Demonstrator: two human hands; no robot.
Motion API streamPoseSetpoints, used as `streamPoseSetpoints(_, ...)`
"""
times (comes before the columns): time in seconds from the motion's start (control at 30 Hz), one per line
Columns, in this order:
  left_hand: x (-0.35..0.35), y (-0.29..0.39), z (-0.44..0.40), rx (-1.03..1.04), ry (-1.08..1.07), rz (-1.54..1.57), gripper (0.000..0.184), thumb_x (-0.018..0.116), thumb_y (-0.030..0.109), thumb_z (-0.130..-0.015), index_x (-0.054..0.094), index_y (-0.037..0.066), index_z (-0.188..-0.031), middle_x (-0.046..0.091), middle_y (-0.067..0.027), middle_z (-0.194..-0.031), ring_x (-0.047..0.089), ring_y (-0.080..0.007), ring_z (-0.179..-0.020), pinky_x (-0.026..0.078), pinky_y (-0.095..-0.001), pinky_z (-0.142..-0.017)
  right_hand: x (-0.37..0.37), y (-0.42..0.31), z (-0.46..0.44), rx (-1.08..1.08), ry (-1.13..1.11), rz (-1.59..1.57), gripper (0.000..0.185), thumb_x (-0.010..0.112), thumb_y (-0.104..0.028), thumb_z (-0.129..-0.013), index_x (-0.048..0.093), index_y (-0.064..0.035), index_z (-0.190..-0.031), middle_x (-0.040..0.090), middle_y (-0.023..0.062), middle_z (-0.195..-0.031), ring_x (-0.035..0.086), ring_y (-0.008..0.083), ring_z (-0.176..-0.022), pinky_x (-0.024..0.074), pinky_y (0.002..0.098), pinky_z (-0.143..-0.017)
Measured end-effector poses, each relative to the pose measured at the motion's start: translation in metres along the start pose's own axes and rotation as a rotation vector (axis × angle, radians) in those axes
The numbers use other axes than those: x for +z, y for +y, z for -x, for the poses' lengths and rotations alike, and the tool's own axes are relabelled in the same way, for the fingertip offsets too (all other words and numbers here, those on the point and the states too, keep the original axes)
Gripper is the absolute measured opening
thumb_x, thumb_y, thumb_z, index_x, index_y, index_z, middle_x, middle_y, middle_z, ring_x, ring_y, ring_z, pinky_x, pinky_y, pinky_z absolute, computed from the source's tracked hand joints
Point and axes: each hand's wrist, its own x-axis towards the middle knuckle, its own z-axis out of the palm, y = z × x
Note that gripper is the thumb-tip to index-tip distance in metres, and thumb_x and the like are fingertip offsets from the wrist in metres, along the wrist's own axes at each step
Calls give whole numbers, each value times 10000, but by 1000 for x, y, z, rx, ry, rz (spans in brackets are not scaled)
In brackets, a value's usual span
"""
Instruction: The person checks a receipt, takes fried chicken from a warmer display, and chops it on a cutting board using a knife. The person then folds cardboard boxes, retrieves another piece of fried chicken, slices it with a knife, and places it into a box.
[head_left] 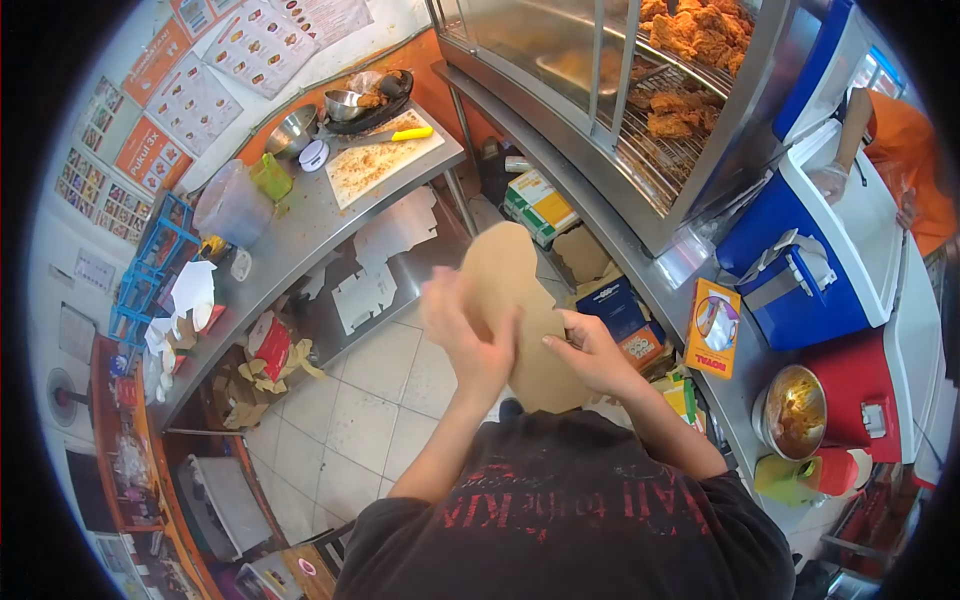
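A brown cardboard piece (543,375), flattish with a rounded far end and an uneven right edge, is held in front of my dark shirt. My right hand (597,357) pinches its right edge, thumb on the near face. On the other side, my left hand (475,345) has its thumb against the cardboard, while its stretched fingers are blurred by motion beside the left edge. Whatever lies behind the cardboard is hidden.
Left, a steel table (290,240) bears a cutting board (365,170) and a yellow-handled knife (410,134). A glass display case (590,140) holds fried chicken (700,40). At right are a blue cooler (780,260), an orange box (713,330), a steel bowl (793,410) and another person (915,165).
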Motion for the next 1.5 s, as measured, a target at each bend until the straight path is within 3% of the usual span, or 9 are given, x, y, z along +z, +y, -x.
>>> streamPoseSetpoints(0.3, -20, -6, 7, 194, -561, 131, 236, 701, 151, -716, 632, 48, -916, 643, -97, -913, 590, -234, -888, 412, -387, -868, -16, -6, -3, -177, -167, 28, 135, 509, 1, -835, 558, 36, -956, 524, 30, -823, 524, 95, -790, 426, 244, -715)
streamPoseSetpoints(0.5, -36, -25, -25, -79, -718, 354, 181, 669, 155, -770, 623, 44, -904, 642, -59, -896, 591, -198, -847, 428, -334, -844, 6, -46, -17, -652, 382, 768, 340, 674, 5, -687, 503, -9, -980, 530, 59, -734, 502, 105, -606, 386, 228, -517)
streamPoseSetpoints(0.6, -10, -70, 27, -535, -718, 498, 342, 570, 274, -848, 536, 70, -1120, 573, -77, -1102, 493, -200, -1048, 359, -364, -924, -2, 32, -24, 202, 32, 403, 372, 658, -85, -736, 475, -21, -1053, 511, 85, -1004, 507, 151, -810, 419, 292, -663)
streamPoseSetpoints(0.7, 4, -144, 105, -926, -661, 576, 530, 422, 427, -903, 339, 108, -1318, 437, -103, -1295, 325, -245, -1250, 255, -433, -1011, -33, 170, -40, -29, 70, 1097, 498, 603, -272, -816, 409, -39, -1211, 442, 141, -1217, 460, 243, -1060, 403, 372, -836)
streamPoseSetpoints(0.83, -24, -200, 177, -1546, -843, 719, 619, 318, 505, -910, 201, 132, -1391, 376, -118, -1357, 255, -291, -1297, 199, -485, -1030, -33, 266, -36, 1108, -430, -156, 688, 395, -546, -863, 297, -60, -1339, 279, 165, -1395, 319, 311, -1255, 333, 425, -987)
streamPoseSetpoints(1.13, -132, -244, 329, -1724, -273, 42, 382, 541, 301, -823, 537, 51, -1111, 597, -69, -1021, 522, -190, -982, 403, -315, -786, -40, 378, 40, 1262, -577, 423, 486, 587, -397, -818, 532, -23, -1124, 589, 115, -960, 568, 207, -888, 489, 326, -730)
streamPoseSetpoints(1.3, -137, -250, 384, -1374, -634, -408, 587, 569, 412, -808, 470, -21, -1191, 500, -228, -1181, 456, -349, -1125, 361, -378, -944, -85, 477, 10, 1234, -454, 564, 511, 632, -417, -757, 569, -19, -1072, 606, 115, -936, 584, 234, -737, 487, 327, -670)
streamPoseSetpoints(1.37, -119, -221, 332, -1312, -1176, -521, 850, 585, 540, -750, 292, -33, -1306, 371, -238, -1305, 380, -368, -1192, 327, -454, -965, -103, 549, -15, 1009, -802, 946, 548, 645, -421, -722, 563, -34, -1101, 596, 152, -1040, 586, 295, -871, 470, 365, -778)
streamPoseSetpoints(1.5, -115, -216, 313, -1134, -1149, -668, 858, 647, 479, -715, 271, -11, -1311, 371, -247, -1283, 379, -384, -1168, 334, -487, -928, -127, 690, -81, 798, -305, 1122, 603, 604, -338, -752, 437, -15, -1234, 452, 207, -1251, 405, 332, -1182, 325, 378, -984)
